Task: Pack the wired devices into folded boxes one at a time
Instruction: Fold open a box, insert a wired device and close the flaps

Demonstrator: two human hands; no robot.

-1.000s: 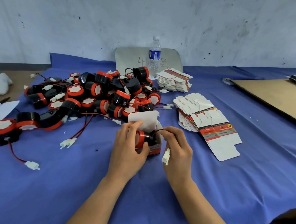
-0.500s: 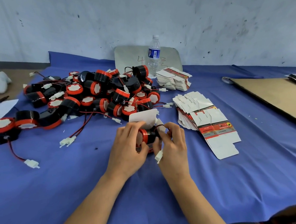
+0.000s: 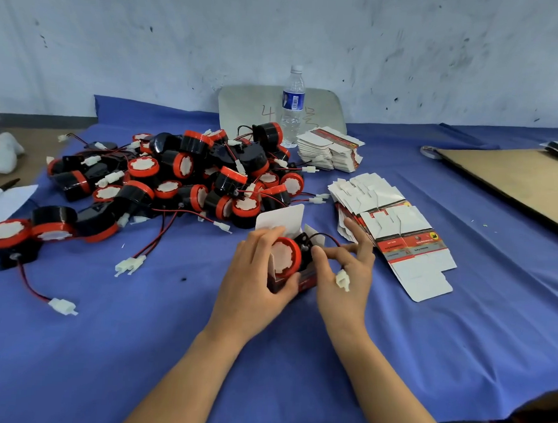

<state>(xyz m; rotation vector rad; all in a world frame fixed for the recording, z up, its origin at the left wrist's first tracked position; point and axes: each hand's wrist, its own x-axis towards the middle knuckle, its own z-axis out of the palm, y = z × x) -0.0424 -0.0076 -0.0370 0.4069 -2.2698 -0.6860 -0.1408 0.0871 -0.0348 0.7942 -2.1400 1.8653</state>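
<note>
At centre frame the left hand point(image 3: 254, 277) grips the folded box point(image 3: 295, 277) holding a device point(image 3: 286, 256); the right hand point(image 3: 344, 275) pinches its wire point(image 3: 326, 236).

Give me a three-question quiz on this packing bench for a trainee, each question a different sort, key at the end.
1. True or false: the left hand grips an open box with a device sitting in it.
2. Where does the water bottle stand? A on the cardboard sheet; B behind the pile of devices; C on the flat boxes.
3. Fill in: the ___ hand pinches the device's wire, its white connector dangling.
Key: 1 true; 2 B; 3 right hand.
</note>
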